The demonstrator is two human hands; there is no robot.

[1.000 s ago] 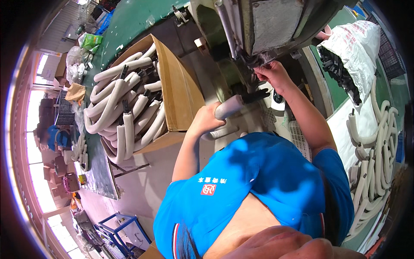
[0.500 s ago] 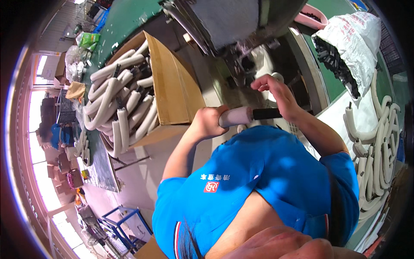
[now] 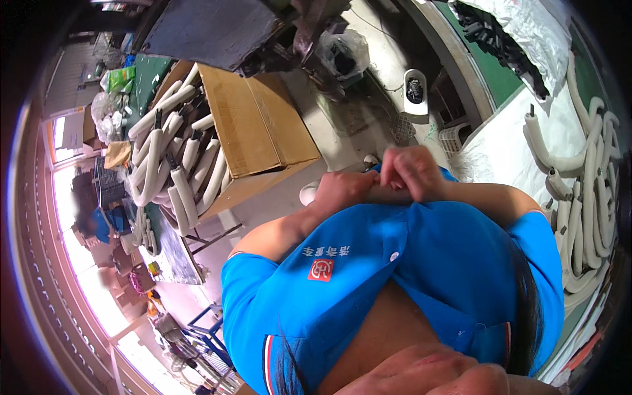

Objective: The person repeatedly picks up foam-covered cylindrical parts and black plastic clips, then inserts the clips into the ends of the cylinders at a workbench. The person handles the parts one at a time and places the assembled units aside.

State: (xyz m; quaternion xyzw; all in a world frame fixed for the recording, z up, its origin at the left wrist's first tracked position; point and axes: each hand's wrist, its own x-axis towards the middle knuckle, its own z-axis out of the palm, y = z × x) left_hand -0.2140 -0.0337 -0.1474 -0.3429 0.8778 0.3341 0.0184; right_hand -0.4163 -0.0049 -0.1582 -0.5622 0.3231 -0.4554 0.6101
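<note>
While the left hand (image 3: 345, 189) grips it, a pale tube (image 3: 390, 195) crosses before the blue shirt (image 3: 454, 263)

Head view: it seems light, soft over a stiffer core, hardly slippery or fragile; a full-fist hold should suit. The right hand (image 3: 413, 172) curls at it; whether it grips, I cannot tell. Against the earlier frame, that hand is no longer open and apart, and the black end is hidden.
</note>
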